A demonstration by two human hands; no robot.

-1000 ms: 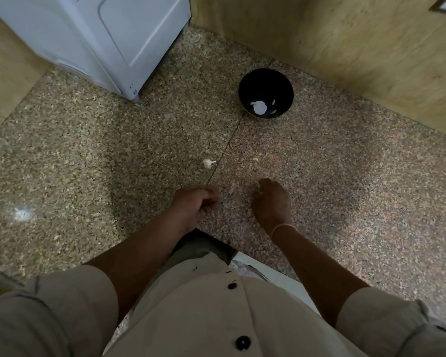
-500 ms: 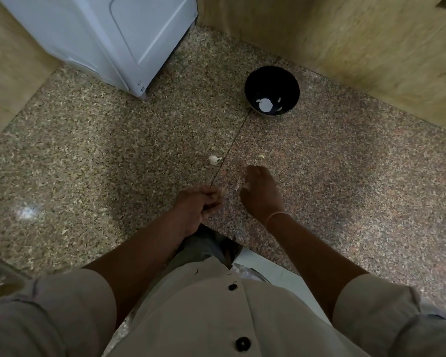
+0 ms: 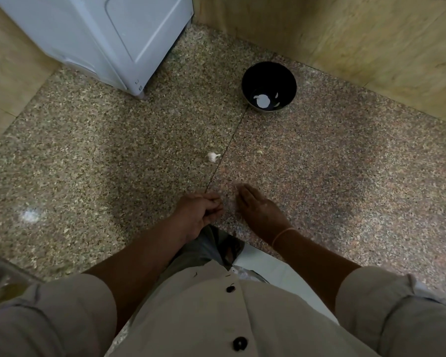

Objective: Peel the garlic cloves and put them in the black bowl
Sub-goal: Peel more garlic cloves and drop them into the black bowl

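**Right hand flattens out, no clove on the way to the bowl**

Change: a second ago the right hand (image 3: 260, 210) has its fingers curled down on the desk (image 3: 345, 176). Half a second ago it sits a bit closer to the black bowl (image 3: 268, 76). Now the fingers lie straight, palm down on the stone, holding nothing. The left hand (image 3: 198, 215) keeps the same curled fist just beside it, on the side away from the bowl's right. I cannot tell if anything is inside that fist.

Reading: looks like a press or a sweep on the desk, not a drop-off. Both hands are well apart from the bowl, on the person's side of it. Bowl contents look the same across all three moments, so no progress added in this second.

Count:
- black bowl: 1
- pale pieces in the bowl: about 3, one large round and two slivers; the round one may be glare, cannot tell
- unpeeled garlic clove (image 3: 213, 156): 1, on the desk between bowl and hands, left of the bowl's line, untouched
- pale scrap (image 3: 259, 152): 1, same stretch, straight toward the person from the bowl; peel or clove unclear
- hands: 2
- white appliance (image 3: 101, 34): 1, left of the bowl

At least one clove left to peel.
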